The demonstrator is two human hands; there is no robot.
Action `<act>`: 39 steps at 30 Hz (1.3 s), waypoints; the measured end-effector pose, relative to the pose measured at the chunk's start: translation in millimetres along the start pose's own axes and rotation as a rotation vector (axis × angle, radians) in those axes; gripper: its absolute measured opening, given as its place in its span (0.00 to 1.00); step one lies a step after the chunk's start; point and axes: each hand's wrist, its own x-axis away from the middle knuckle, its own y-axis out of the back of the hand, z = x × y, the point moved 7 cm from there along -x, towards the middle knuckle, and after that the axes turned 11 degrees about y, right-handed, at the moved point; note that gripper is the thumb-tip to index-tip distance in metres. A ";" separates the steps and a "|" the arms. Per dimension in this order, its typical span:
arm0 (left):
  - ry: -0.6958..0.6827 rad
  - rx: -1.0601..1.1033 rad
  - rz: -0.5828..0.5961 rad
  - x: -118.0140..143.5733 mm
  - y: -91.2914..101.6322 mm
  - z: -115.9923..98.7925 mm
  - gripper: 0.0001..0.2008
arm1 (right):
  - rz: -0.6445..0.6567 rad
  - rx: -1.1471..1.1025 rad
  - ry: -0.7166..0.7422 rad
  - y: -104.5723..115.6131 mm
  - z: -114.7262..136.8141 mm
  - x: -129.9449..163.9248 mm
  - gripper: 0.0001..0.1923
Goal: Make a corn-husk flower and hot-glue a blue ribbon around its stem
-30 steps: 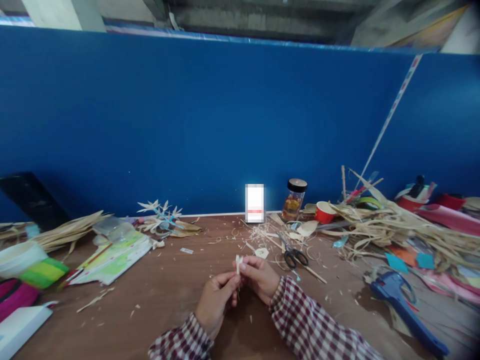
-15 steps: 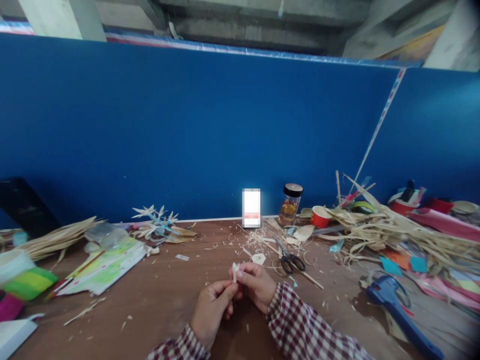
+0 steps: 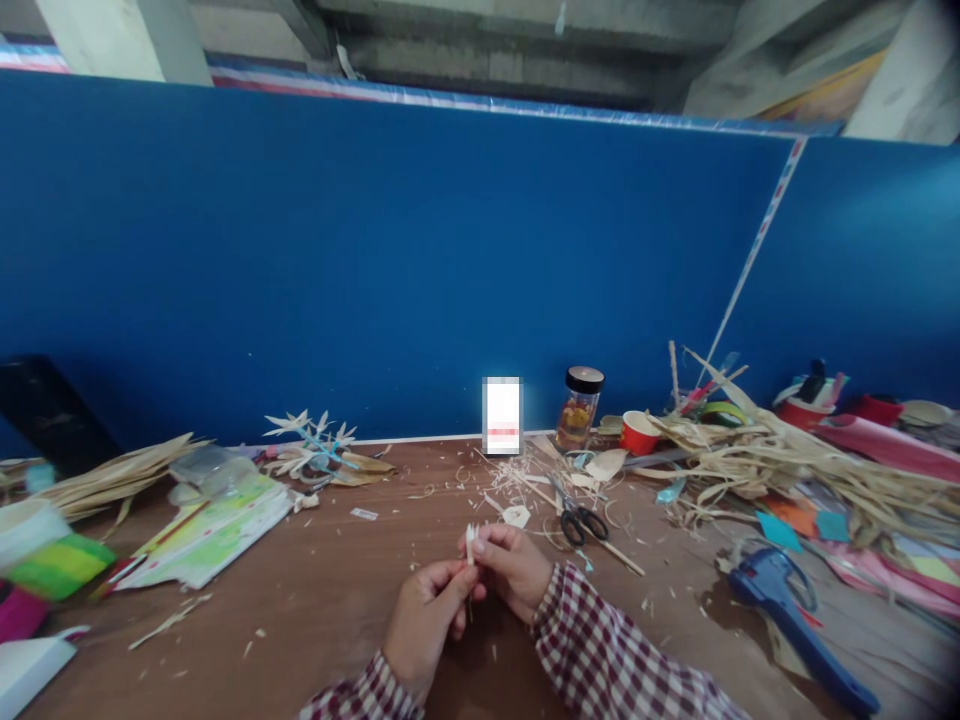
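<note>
Between my two hands, upright above the brown table, is a small pale piece [image 3: 470,545] that looks like a bundle of dried plant strips with a pointed, split top. My left hand [image 3: 431,607] pinches its lower part between thumb and fingers. Higher up, the thumb and fingers of my right hand [image 3: 516,563] are closed on the same piece, near its tip. A thin stem end shows below the fingers. Just beyond my right hand lie black-handled scissors [image 3: 581,520], a thin stick [image 3: 624,559] and a heap of pale shavings [image 3: 512,480].
A blue glue gun [image 3: 799,625] lies at the right, before a pile of dried strips [image 3: 795,450]. A lidded jar [image 3: 579,408] and red paper cup [image 3: 639,433] stand near the blue partition [image 3: 450,250]. Left are pale flowers [image 3: 319,445] and a painted sheet [image 3: 202,535].
Both hands stay almost in place around the pale piece. Its pointed top shows slightly more clearly, and the whole view has shifted a little.
</note>
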 end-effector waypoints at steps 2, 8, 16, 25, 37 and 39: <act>0.019 0.026 0.031 0.0 -2.2 -0.3 0.16 | -0.008 0.002 -0.001 1.7 -0.3 -0.1 0.13; 0.121 0.149 0.125 -0.3 -8.4 3.4 0.14 | -0.020 -0.003 -0.032 4.3 -0.8 0.9 0.14; 0.107 0.519 0.021 -2.2 10.4 -5.3 0.12 | -0.144 0.213 0.024 8.5 5.8 1.5 0.14; 0.081 0.481 -0.107 -0.8 18.1 -5.4 0.15 | 0.011 0.631 0.166 -13.2 13.4 10.2 0.14; 0.126 0.590 0.013 -1.3 9.3 -4.7 0.10 | 0.053 0.320 -0.030 -2.9 -14.9 5.4 0.17; 0.130 0.623 -0.006 -1.8 11.8 -3.4 0.10 | 0.036 0.312 -0.026 -2.9 -14.0 5.4 0.18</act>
